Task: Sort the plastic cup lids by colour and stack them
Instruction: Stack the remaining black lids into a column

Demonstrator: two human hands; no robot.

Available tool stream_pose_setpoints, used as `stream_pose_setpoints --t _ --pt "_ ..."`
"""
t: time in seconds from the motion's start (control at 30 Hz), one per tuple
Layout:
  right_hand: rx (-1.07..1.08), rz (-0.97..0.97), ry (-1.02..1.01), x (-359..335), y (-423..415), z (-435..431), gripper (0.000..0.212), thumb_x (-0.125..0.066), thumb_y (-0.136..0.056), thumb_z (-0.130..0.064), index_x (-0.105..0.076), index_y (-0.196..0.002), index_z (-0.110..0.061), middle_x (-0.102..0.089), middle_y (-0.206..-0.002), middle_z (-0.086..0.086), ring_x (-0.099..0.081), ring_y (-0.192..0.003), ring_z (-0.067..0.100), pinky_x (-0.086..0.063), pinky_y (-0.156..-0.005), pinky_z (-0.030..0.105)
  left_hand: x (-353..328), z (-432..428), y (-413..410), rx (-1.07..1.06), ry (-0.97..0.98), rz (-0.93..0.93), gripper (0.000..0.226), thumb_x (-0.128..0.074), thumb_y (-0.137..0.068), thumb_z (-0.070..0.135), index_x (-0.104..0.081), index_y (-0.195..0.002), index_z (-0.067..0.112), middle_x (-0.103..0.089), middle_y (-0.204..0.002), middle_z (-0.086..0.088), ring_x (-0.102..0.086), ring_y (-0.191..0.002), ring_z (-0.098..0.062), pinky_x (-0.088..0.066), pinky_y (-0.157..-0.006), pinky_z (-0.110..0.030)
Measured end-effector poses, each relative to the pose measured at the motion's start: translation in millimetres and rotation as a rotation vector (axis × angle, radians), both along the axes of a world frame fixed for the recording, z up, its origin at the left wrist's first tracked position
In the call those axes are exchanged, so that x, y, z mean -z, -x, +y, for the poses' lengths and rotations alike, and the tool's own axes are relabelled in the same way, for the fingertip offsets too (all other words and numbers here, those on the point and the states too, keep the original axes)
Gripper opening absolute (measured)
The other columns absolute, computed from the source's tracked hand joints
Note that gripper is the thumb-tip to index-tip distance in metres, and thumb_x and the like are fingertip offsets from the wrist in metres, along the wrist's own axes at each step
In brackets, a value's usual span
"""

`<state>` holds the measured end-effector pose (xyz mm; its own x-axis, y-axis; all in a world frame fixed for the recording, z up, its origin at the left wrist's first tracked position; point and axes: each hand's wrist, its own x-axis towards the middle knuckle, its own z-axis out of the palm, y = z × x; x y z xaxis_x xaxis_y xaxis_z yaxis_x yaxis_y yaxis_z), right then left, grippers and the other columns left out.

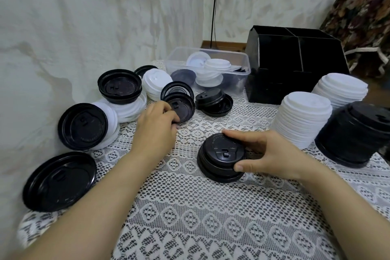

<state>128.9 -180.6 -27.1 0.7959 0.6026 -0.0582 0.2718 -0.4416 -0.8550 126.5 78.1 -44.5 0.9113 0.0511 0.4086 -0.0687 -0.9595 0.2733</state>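
Black lid stack [221, 155] in right hand [272, 152]

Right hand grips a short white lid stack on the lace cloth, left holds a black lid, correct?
No: the head view shows the short stack gripped by the right hand is black, not white. It sits on the lace cloth; the left hand holds a black lid.

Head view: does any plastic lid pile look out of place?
Yes. At far left, black round plastic lids sit on white round plastic lids, so that pile mixes colours.
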Motion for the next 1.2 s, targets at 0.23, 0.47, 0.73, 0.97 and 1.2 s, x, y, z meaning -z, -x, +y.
stream_pose_setpoints --t 0.23,0.47,0.73,0.97,1.2 --pt "-0.001 0.014 -0.013 0.2 -0.8 0.2 0.073 -0.082 -0.058 -0.033 -0.055 -0.124 -0.045 -0.061 -0.120 -0.031 -0.056 -0.117 -0.008 -0.041 -0.103 0.015 -21.1 -14.3 13.5 0.201 0.847 -0.150 0.019 -0.048 -0.099 0.009 -0.059 -0.097 0.025 -0.064 -0.090 0.011 -0.059 -0.085 -0.001 -0.047 -0.079 -0.019" --pt "-0.002 0.011 -0.020 -0.1 -0.4 1.1 0.073 -0.081 -0.057 -0.034 -0.055 -0.125 -0.043 -0.061 -0.121 -0.029 -0.056 -0.116 -0.008 -0.042 -0.102 0.014 -17.6 -8.4 2.9 -0.033 1.003 0.109 0.024 -0.048 -0.099 0.014 -0.067 -0.088 0.024 -0.068 -0.098 0.003 -0.064 -0.099 -0.021 -0.051 -0.089 -0.037" --pt "-0.015 0.006 -0.018 0.1 -0.9 0.7 0.072 -0.081 -0.058 -0.034 -0.055 -0.124 -0.044 -0.059 -0.122 -0.030 -0.055 -0.118 -0.009 -0.041 -0.103 0.014 -16.6 2.4 5.0 0.096 0.607 0.225 0.024 -0.061 -0.088 0.016 -0.069 -0.110 0.024 -0.065 -0.104 0.008 -0.059 -0.099 -0.009 -0.042 -0.083 -0.022" --pt "-0.024 -0.029 0.008 0.1 -1.7 0.0 0.071 -0.080 -0.058 -0.038 -0.053 -0.123 -0.048 -0.056 -0.126 -0.030 -0.053 -0.119 -0.010 -0.039 -0.108 0.019 -17.3 9.7 11.4 0.289 0.433 0.512 0.082 -0.077 -0.074 0.008 -0.039 -0.142 0.033 -0.044 -0.134 0.014 -0.048 -0.118 -0.004 -0.036 -0.092 -0.011" --pt "-0.081 -0.154 0.136 5.6 -2.3 0.3 0.088 -0.084 -0.052 -0.057 -0.041 -0.129 -0.061 -0.043 -0.123 -0.037 -0.043 -0.122 -0.012 -0.031 -0.107 0.014 -19.6 4.1 13.5 0.279 0.541 0.224 0.066 -0.078 -0.075 0.025 -0.048 -0.133 0.031 -0.049 -0.120 0.019 -0.050 -0.107 0.006 -0.037 -0.089 -0.010"
